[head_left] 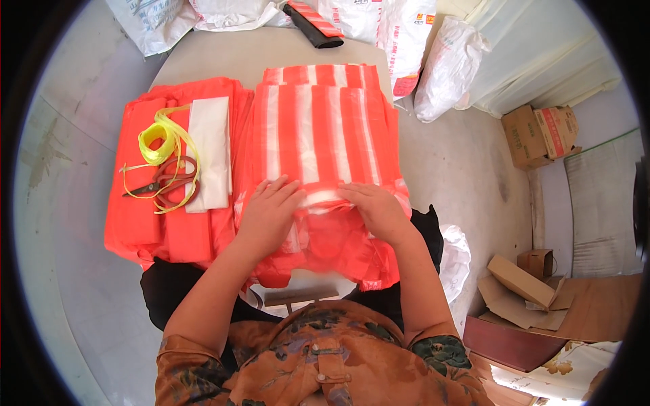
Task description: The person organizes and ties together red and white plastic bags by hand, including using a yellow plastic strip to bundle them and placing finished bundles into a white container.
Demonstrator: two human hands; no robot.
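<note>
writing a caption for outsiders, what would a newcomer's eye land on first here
Most likely the red-and-white striped pile in the middle, with the left hand and right hand spread on its near part. Next, the bright yellow ribbon roll and the scissors with reddish-brown handles, both on top of the red pile to the left.

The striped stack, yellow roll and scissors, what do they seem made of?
Striped stack: probably thin plastic film, lightly glossy, since its near edge crumples and looks translucent. Yellow roll: likely shiny plastic ribbon, judging by its flat, curling strands. Scissors: slim dark blades, seemingly metal; reddish-brown handles, perhaps plastic.
</note>
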